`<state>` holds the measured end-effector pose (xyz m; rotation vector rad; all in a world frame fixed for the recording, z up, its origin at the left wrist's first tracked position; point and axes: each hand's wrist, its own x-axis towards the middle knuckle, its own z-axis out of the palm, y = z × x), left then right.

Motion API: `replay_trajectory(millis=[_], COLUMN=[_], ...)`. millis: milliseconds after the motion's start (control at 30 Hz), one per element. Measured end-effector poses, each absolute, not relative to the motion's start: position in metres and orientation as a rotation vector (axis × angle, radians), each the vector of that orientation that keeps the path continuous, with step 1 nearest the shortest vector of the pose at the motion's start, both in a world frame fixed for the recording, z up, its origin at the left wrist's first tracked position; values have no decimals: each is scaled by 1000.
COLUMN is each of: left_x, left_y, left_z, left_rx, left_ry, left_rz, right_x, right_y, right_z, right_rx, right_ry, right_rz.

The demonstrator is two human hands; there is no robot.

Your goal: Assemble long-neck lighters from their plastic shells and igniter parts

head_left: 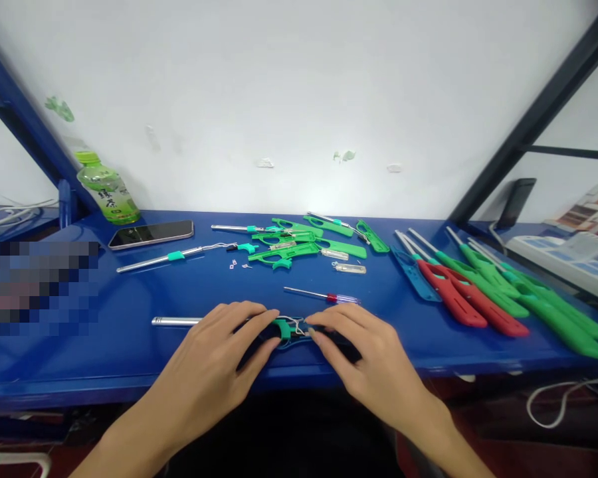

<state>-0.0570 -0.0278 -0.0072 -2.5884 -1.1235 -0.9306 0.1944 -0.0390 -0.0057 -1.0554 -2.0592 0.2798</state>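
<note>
Near the front edge of the blue table lies a partly open lighter with a metal tube point(175, 321), a teal trigger point(284, 328) and thin white wires point(299, 326). My left hand point(224, 345) is closed on the lighter beside the trigger, thumb and index finger at its teal part. At the wires' right end, my right hand point(366, 348) pinches with thumb and index fingertips; what lies between them is too small to name. Just behind my hands is a screwdriver point(333, 297) with a red and clear handle. Farther back are green shell halves point(292, 251) and clear fuel tanks point(349, 268).
Red lighters point(456, 299) and green lighters point(553, 312) lie at the right, beside a blue shell point(418, 275). A phone point(151, 234) and a bottle point(108, 189) are at the back left. Another metal tube point(152, 261) lies left of centre. A white wall rises behind the table.
</note>
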Motion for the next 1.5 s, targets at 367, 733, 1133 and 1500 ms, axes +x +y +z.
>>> replay_trajectory(millis=[367,733,1133,1500], left_x=[-57,-56,-55,-56], left_y=[-28,-27,-26,-27], left_z=[-3,1,3,-3], left_rx=[-2696,-2754,-2847,-2730], left_ry=[-1174,-1282,-1367,-1268], left_rz=[-963,-965,-933,-1031], right_x=[197,189,187,190], right_y=[-39,-43,-43,-41], right_z=[-8,1,2,-2], right_rx=[-1146,-1202,-1223,-1245], right_ry=[-2176,-2380,-2364,-2344], right_rz=[222,154,217,220])
